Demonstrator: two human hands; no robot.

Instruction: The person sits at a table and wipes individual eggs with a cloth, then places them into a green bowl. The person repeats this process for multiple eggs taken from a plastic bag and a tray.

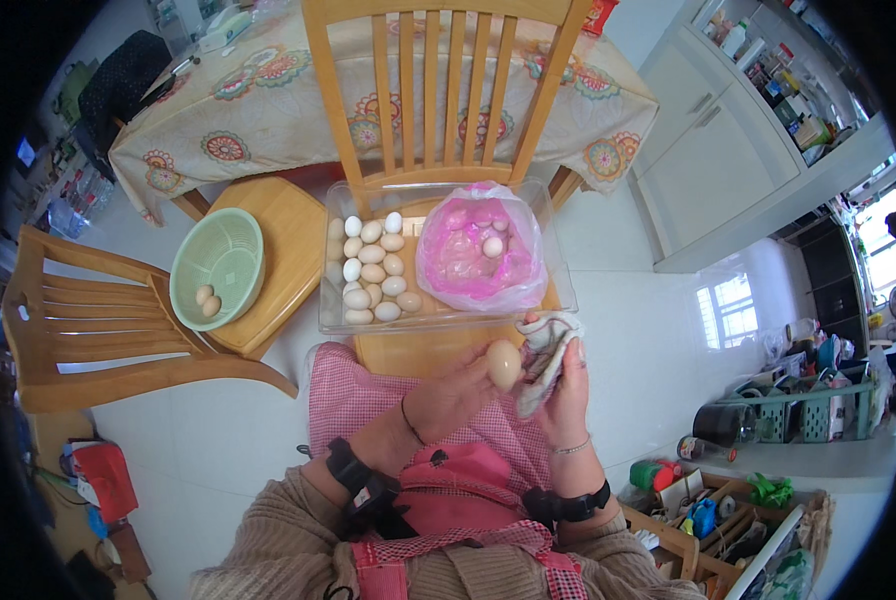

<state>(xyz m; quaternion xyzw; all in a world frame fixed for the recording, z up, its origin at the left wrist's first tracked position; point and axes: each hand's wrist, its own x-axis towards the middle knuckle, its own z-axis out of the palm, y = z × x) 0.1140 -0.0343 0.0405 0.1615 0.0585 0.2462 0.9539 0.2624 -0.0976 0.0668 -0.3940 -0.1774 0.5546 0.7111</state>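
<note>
My left hand (459, 394) holds a light brown egg (504, 365) at its fingertips, just below the front rim of a clear plastic tray (448, 327). Beside it on the right, my right hand (569, 390) grips a crumpled whitish cloth (547, 360), close to the egg. Several white and brown eggs (372, 255) lie grouped in the tray's left part. A pink and white plastic bag (478, 289), its mouth spread wide, fills the right part and has eggs inside. To the left, a light green plastic basket (247, 292) contains two brown eggs (207, 300).
The tray rests on a wooden chair (388, 351) against a table with a patterned tablecloth (268, 142). A second wooden chair (290, 247) at the left bears the basket. White cabinets (725, 142) stand at the right, and a wooden crate (661, 536) of mixed items is at lower right.
</note>
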